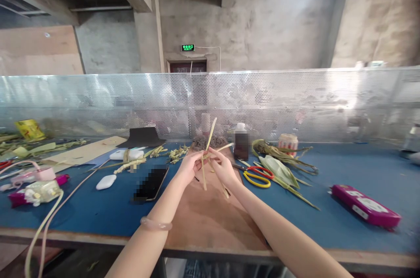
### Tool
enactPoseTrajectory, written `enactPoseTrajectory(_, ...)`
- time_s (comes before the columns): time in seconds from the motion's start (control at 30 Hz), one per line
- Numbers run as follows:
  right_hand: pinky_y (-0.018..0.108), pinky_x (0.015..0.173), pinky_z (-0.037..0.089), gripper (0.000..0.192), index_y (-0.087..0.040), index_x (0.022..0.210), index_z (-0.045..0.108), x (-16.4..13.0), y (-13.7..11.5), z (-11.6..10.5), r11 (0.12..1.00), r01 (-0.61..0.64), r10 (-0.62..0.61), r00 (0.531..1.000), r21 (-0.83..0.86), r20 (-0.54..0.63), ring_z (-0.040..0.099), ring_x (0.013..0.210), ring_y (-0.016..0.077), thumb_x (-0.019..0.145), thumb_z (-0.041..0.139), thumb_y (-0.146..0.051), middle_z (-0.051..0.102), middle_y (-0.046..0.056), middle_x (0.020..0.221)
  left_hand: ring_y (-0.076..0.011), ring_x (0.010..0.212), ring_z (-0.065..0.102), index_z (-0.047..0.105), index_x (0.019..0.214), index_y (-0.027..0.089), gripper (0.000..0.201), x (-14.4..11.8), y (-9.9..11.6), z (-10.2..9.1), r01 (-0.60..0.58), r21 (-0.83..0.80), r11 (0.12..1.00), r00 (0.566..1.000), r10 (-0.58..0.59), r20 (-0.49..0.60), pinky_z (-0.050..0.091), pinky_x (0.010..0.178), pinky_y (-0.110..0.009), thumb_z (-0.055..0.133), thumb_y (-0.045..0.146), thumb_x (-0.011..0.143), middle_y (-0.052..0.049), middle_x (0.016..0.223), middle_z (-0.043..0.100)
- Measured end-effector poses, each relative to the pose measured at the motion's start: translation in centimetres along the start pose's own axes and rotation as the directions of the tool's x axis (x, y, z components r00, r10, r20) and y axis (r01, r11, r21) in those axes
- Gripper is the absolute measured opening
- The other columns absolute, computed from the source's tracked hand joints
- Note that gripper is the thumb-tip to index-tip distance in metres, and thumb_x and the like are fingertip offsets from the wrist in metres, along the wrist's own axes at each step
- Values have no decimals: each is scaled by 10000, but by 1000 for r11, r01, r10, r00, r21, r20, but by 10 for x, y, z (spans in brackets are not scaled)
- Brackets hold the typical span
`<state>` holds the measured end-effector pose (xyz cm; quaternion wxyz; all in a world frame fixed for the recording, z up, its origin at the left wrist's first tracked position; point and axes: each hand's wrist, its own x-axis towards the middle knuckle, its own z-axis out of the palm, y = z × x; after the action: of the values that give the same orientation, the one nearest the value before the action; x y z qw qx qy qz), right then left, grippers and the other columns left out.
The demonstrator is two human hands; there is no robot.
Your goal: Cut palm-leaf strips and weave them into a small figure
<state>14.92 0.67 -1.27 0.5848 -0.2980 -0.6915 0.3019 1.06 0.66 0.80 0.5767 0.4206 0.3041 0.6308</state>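
Note:
Both hands meet over a brown board (210,221) in the middle of the table. Thin pale plant strips (211,132) cross one another between them, with ends sticking up, to the right and down. My left hand (192,166) pinches the strips from the left, a bracelet on its wrist. My right hand (223,165) closes on them from the right. Fingers hide the spot where the strips cross. Scissors (257,181) with red and yellow handles lie just right of my right hand. Behind the hands sits a tangle of dark wire-like material (213,141).
A phone (151,185) and a white earbud case (106,182) lie left of the board. Dry leaves (280,170), a dark bottle (242,144) and a magenta case (364,204) are on the right. Cables (46,225) hang over the front edge. A perforated metal screen (131,98) stands behind.

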Motion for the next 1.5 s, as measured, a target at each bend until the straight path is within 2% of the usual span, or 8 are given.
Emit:
enactPoseTrajectory(0.27,366,925,436,544,-263,1248,547,-2,0,-1,984,123,-125,992,-131,-14,528,1077,198,745,430,-94,603,32,1189,-157,805,669,693,818,99,103,-1,1,0,-4,8,1000,1000,4,20,499,847,-281,645,119,729,-97,888,708)
enactPoseTrajectory(0.43,347,855,470,610,-217,1267,530,5,13,-4,986,22,-31,998,-165,-51,585,900,174,695,402,-49,652,52,1041,-160,831,662,693,840,92,163,2,-4,-3,-23,55,998,995,18,94,491,855,-271,672,57,682,-110,921,699)
enactPoseTrajectory(0.6,299,733,503,612,-259,1298,492,8,22,-5,985,70,-66,997,-158,31,583,787,154,712,470,-86,622,52,1100,-143,779,657,690,820,90,161,5,-7,-5,-40,71,997,998,36,59,501,820,-266,669,38,670,-106,886,697)
enactPoseTrajectory(0.8,285,694,484,402,-279,1187,597,3,13,-6,966,200,-182,976,-164,118,580,745,159,799,515,-213,647,47,1006,-135,747,643,694,792,95,136,2,-1,-3,-72,32,997,997,71,25,504,759,-245,639,41,680,-92,837,693)
enactPoseTrajectory(1.0,346,782,449,187,-262,910,705,4,8,-7,925,243,-253,968,-291,5,561,852,211,830,540,-293,661,46,908,-145,761,645,683,744,91,102,-2,0,0,-87,91,992,996,84,37,482,797,-273,693,70,645,-94,822,690)
enactPoseTrajectory(1.17,360,804,401,192,-244,786,713,7,4,-11,864,237,-320,940,-445,-119,473,880,228,842,545,-317,612,64,851,-146,777,642,704,791,100,159,1,-6,-3,-77,173,982,995,66,71,477,778,-261,718,100,632,-111,884,694)
enactPoseTrajectory(1.33,393,825,332,219,-245,763,708,6,1,-16,792,148,-336,916,-592,-221,426,901,237,861,523,-306,600,65,903,-158,813,641,710,857,107,235,3,-8,-6,-92,248,964,992,67,106,470,744,-245,736,159,629,-130,949,690)
enactPoseTrajectory(1.5,380,870,307,202,-255,835,697,6,4,-19,730,219,-388,913,-647,-129,456,965,232,875,500,-280,633,52,963,-162,813,633,706,856,109,239,-1,-6,-2,-106,298,949,992,79,100,473,745,-258,728,179,629,-123,930,689)
